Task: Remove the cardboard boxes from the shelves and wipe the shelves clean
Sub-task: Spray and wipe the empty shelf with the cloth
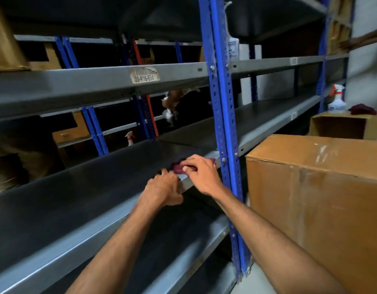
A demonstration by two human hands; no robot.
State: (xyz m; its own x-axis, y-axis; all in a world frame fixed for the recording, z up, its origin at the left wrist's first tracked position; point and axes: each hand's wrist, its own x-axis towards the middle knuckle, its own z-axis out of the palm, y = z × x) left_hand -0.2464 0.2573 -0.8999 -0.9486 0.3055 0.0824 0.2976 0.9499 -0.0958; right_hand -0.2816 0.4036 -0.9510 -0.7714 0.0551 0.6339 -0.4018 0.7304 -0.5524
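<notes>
Here, on the left, the dark grey metal shelf lies bare along its length. The left hand curls its fingers over the shelf's front edge, gripping it. Just to its right, the right hand pinches a crumpled maroon cloth against the shelf, near the blue perforated steel upright. Further right, 1 large brown cardboard box stands off the shelf.

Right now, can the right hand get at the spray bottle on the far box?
Probably not: the right hand is on the cloth, and the spray bottle stands well beyond the big box.
</notes>
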